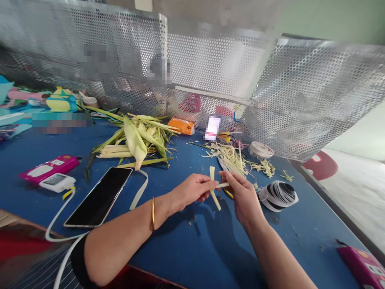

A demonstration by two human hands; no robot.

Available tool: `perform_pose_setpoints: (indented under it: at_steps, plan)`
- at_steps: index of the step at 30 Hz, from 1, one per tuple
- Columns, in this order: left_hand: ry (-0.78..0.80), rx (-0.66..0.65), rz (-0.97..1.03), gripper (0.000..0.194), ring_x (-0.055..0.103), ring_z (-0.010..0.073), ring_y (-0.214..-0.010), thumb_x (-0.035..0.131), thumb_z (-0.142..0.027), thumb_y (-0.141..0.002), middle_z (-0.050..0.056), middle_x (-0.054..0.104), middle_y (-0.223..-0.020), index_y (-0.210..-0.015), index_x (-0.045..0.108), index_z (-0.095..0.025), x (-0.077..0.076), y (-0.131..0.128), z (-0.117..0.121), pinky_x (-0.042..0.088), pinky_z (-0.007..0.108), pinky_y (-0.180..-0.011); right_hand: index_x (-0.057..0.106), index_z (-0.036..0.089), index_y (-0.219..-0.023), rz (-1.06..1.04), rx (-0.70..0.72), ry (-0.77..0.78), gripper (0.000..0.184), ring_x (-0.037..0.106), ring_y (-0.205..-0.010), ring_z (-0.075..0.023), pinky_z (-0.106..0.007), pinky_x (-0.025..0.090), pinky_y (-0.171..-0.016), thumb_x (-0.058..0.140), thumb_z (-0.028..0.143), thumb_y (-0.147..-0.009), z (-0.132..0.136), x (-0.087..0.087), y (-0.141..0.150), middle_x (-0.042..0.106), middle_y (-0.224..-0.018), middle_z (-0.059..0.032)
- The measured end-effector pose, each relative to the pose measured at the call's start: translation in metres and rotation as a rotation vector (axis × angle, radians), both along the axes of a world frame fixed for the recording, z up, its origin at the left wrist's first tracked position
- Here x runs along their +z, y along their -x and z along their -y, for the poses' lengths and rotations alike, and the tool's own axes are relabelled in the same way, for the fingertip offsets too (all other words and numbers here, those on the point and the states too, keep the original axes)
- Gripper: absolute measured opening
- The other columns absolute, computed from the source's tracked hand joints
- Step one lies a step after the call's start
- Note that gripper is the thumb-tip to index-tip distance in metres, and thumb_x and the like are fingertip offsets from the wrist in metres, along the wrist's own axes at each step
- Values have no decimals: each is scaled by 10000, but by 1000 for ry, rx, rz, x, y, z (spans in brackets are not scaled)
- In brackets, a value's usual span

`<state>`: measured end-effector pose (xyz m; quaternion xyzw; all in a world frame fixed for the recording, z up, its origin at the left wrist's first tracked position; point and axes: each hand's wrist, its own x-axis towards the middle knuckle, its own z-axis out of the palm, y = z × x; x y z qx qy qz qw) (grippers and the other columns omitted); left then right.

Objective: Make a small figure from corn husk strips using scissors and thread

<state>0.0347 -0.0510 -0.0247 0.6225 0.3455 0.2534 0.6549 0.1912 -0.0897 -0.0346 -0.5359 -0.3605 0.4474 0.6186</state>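
Two pale corn husk strips [215, 200] cross each other between my hands, above the blue table. My left hand [197, 188], with a gold bangle on the wrist, pinches them where they meet. The fingers of my right hand [240, 190] are closed on the end of the strip that runs sideways. Behind my right hand lies a heap of shredded husk pieces [230, 154]. Part of a blade and a yellow handle show there, mostly hidden by the hand. A spool of black and white thread [278, 196] sits just right of my right hand.
A pile of green corn husks [136, 140] lies at the back left, near an orange packet [181, 125]. A phone [100, 196] and a white cable [54, 224] are at left. Perforated metal panels [210, 60] border the table's [180, 249] far side.
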Motion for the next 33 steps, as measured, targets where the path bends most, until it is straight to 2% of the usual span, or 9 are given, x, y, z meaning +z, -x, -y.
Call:
perform_pose_setpoints:
  at_steps: [3,8,11,16,23,26,28,30,33]
  plan:
    - [91,66,39,479,430,79,-484,568,-634,-776,-25,535,-573,-706,571,-160,4,1,-3,320,226,-492,754,167,-821,-73,12,56,429,535,-613,-117,-234,430,-576,817,535,-610,-3,-1,-2,614,-665,-2]
    - [88,35,29,439,437,78,-472,634,-589,-745,-32,523,-538,-716,599,-153,5,1,-3,326,222,-483,702,173,-700,-62,147,49,342,483,-568,-103,-242,395,-572,833,473,-604,-1,-4,3,608,-629,5]
    - [70,20,-32,353,425,83,-447,679,-497,-717,-40,502,-488,-709,640,-146,3,0,-2,339,226,-470,674,177,-639,33,123,-12,287,489,-572,-114,-256,395,-598,818,424,-616,0,-4,5,586,-571,12]
    - [13,-16,-53,244,412,79,-435,615,-370,-738,-42,478,-456,-654,658,-145,0,-2,0,335,222,-469,626,181,-562,128,-2,-73,270,433,-537,-103,-251,355,-563,781,393,-628,0,-6,7,521,-518,33]
    - [49,-37,-75,336,465,88,-404,649,-385,-730,-16,523,-437,-497,548,-165,2,-4,3,338,230,-461,622,180,-583,170,-71,-65,289,438,-543,-119,-269,369,-562,739,438,-637,-3,-11,8,508,-532,31]
    - [120,-28,-11,330,575,122,-487,683,-440,-724,27,630,-527,-599,634,-139,4,-2,0,406,241,-528,685,181,-743,383,-102,-121,256,526,-632,-158,-298,417,-633,662,436,-759,-1,-7,1,585,-638,3]
    - [205,14,65,350,653,160,-605,702,-476,-719,68,705,-658,-726,686,-126,5,0,-4,450,256,-584,699,195,-880,652,-243,-244,228,592,-795,-199,-331,439,-744,604,397,-837,3,-1,-4,660,-818,-39]
    - [272,58,154,362,689,184,-722,739,-464,-699,94,738,-772,-820,705,-124,5,2,-8,488,276,-666,690,208,-872,923,-382,-378,191,604,-882,-214,-350,420,-824,567,354,-884,8,4,-4,679,-896,-56]
    - [275,122,264,337,689,181,-807,803,-356,-653,89,747,-848,-890,715,-132,4,3,-11,500,291,-769,658,215,-742,1116,-261,-396,259,609,-755,-189,-322,412,-763,539,362,-920,13,4,3,673,-759,-30]
